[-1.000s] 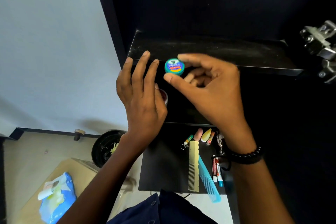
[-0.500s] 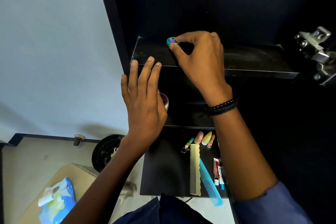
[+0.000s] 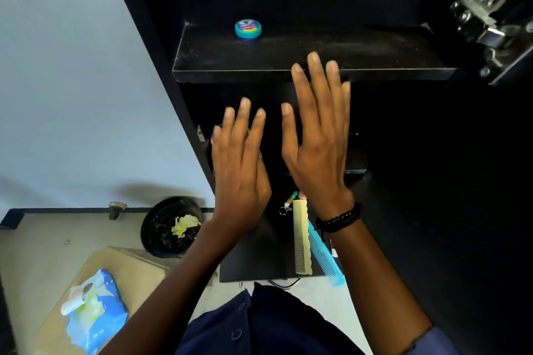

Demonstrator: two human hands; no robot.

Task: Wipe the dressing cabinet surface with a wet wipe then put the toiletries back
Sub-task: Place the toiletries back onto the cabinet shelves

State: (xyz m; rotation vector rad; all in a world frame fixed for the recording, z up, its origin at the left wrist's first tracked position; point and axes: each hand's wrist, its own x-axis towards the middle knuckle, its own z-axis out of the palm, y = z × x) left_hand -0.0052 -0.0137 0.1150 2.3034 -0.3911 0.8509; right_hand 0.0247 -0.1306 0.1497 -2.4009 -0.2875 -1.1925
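Cabinet: the tall black wooden cabinet (image 3: 161,72) fills the upper and right of the frame.
Upper shelf: the flat black shelf board (image 3: 360,49) runs across the upper middle. Pale streaks show on it, and we cannot tell whether they are damp or dust.
Lower ledge: the black ledge (image 3: 253,256) at lower centre carries the toiletries we judge are not yet put back.
Right hand (image 3: 317,153): it hangs at frame centre, just below the shelf edge. Its fingers (image 3: 315,81) are straight and spread, holding nothing.
Left hand (image 3: 239,170): it is just beside the right, lower and to the left, flat and empty too.
Combs: the long cream plastic comb (image 3: 301,239) and the blue plastic comb (image 3: 324,259) lie side by side on the ledge, under the right wrist.
Tin: the small round teal balm tin (image 3: 248,29) stands flat at the back of the shelf, upper centre, well apart from both hands.
Tube: the little green-capped tube on a key ring (image 3: 290,199) lies at the cream comb's top end.
Doing it well: we would take one piece at a time, pinching each comb by its spine, and set it beside the tin without knocking it.
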